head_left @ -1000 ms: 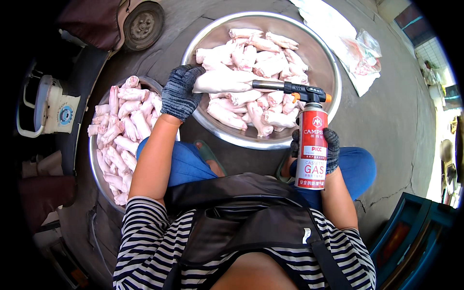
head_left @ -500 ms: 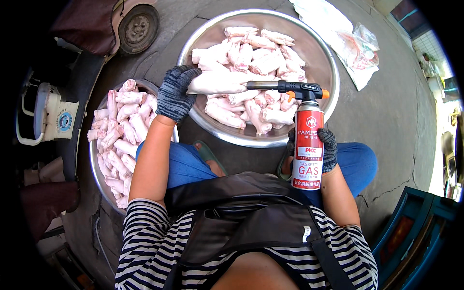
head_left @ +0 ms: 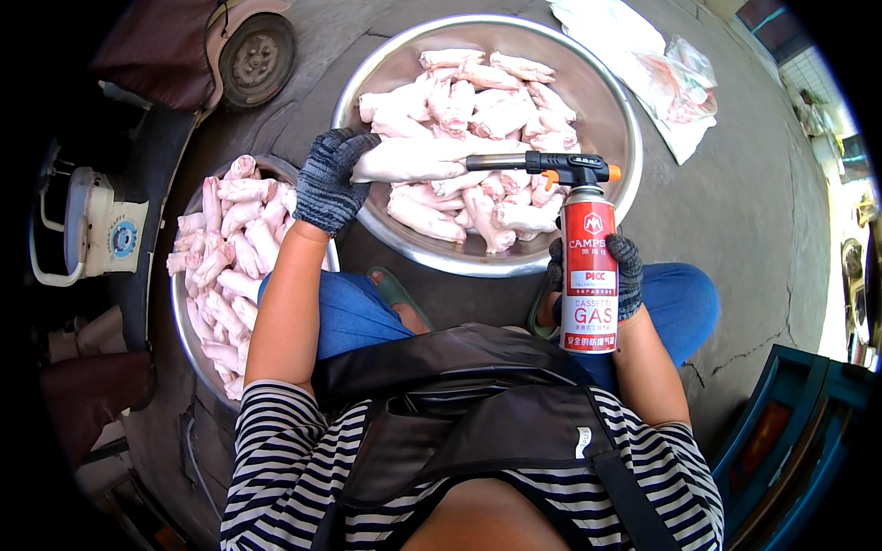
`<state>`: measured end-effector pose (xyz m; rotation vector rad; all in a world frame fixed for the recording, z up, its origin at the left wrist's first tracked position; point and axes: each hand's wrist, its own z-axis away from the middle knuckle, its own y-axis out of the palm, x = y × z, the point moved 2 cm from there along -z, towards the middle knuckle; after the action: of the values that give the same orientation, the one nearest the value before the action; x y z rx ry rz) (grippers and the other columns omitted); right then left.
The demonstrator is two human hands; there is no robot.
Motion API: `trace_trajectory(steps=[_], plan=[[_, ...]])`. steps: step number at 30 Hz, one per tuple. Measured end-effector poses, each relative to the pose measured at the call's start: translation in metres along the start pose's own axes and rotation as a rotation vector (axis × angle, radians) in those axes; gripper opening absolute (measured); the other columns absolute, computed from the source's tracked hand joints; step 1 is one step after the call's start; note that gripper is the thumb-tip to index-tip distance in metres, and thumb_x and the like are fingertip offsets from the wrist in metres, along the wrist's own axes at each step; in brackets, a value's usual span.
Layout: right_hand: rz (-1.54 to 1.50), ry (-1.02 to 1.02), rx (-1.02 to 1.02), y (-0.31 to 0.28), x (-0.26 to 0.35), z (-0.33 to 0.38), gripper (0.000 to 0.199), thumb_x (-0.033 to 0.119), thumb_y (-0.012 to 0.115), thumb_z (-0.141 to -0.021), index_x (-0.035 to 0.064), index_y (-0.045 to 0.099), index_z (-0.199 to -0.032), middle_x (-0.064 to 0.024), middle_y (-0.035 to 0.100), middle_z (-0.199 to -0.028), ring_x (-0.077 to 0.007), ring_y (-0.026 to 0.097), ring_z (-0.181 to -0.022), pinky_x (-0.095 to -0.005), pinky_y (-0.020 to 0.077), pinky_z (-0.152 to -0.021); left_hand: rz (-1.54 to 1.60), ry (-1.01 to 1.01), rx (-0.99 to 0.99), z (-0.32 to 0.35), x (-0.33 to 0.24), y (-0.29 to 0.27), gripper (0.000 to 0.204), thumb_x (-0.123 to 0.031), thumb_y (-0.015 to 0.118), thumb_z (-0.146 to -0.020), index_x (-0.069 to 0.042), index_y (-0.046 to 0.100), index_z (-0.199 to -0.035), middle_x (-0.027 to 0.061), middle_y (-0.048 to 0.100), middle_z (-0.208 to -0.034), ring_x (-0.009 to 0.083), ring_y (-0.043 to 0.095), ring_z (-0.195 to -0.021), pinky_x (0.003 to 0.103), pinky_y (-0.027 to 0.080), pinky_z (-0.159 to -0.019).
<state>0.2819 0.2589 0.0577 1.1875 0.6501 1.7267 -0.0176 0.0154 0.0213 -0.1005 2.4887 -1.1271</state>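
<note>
My left hand (head_left: 333,184), in a dark grey knitted glove, is closed round the end of a pale pig's trotter (head_left: 404,161). It holds the trotter level over the large metal basin (head_left: 602,87), which is heaped with more pig's trotters (head_left: 501,112). In my gloved right hand (head_left: 628,275), fingers wrapped round the red and white can, is an upright gas torch (head_left: 589,248). The torch's black nozzle points left, its tip right by the trotter. No flame can be made out.
A smaller metal basin (head_left: 281,166) full of trotters stands at my left. Further left are a vehicle's wheel (head_left: 257,60) and a white plastic part (head_left: 110,230). White sacking (head_left: 616,37) and a plastic bag (head_left: 684,83) lie far right; a teal wooden piece (head_left: 781,413) stands near right.
The torch has shifted very slightly up and right, its nozzle still beside the trotter. Both hands keep their grips; the whole view has moved a little.
</note>
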Motion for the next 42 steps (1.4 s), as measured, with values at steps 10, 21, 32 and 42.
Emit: trace_trajectory(steps=[10, 21, 32, 42], plan=[[-0.017, -0.011, 0.016, -0.002, -0.002, -0.002, 0.067, 0.037, 0.073, -0.071, -0.0041, 0.048, -0.117, -0.0241, 0.062, -0.098, -0.0361, 0.065, -0.082, -0.0436, 0.0568, -0.072, -0.014, 0.007, -0.005, 0.002, 0.001, 0.001, 0.05, -0.002, 0.069, -0.06, -0.01, 0.058, -0.108, 0.0105, 0.062, -0.108, 0.0314, 0.056, -0.102, 0.04, 0.044, -0.094], [-0.044, 0.006, 0.034, -0.003, -0.001, -0.002, 0.068, 0.039, 0.073, -0.069, -0.0037, 0.049, -0.116, -0.0237, 0.062, -0.096, -0.0352, 0.065, -0.082, -0.0429, 0.0569, -0.072, -0.005, 0.01, -0.057, 0.001, -0.003, -0.003, 0.047, 0.0, 0.068, -0.062, -0.01, 0.059, -0.108, 0.0102, 0.062, -0.109, 0.0302, 0.057, -0.103, 0.039, 0.044, -0.094], [-0.055, 0.011, 0.077, -0.005, -0.001, -0.004, 0.069, 0.038, 0.073, -0.071, -0.0021, 0.047, -0.12, -0.0227, 0.062, -0.097, -0.0349, 0.065, -0.082, -0.0428, 0.057, -0.072, -0.002, 0.023, -0.065, -0.002, -0.007, -0.005, 0.046, 0.0, 0.069, -0.063, -0.01, 0.06, -0.107, 0.0105, 0.062, -0.11, 0.0297, 0.057, -0.104, 0.038, 0.044, -0.095], [-0.05, 0.021, 0.05, 0.001, 0.0, -0.002, 0.069, 0.038, 0.073, -0.071, -0.0016, 0.046, -0.121, -0.0225, 0.062, -0.096, -0.0346, 0.065, -0.082, -0.0428, 0.0565, -0.073, -0.002, 0.01, -0.052, -0.001, -0.008, -0.006, 0.046, 0.001, 0.069, -0.064, -0.01, 0.06, -0.108, 0.0102, 0.062, -0.111, 0.0295, 0.057, -0.105, 0.038, 0.044, -0.095]])
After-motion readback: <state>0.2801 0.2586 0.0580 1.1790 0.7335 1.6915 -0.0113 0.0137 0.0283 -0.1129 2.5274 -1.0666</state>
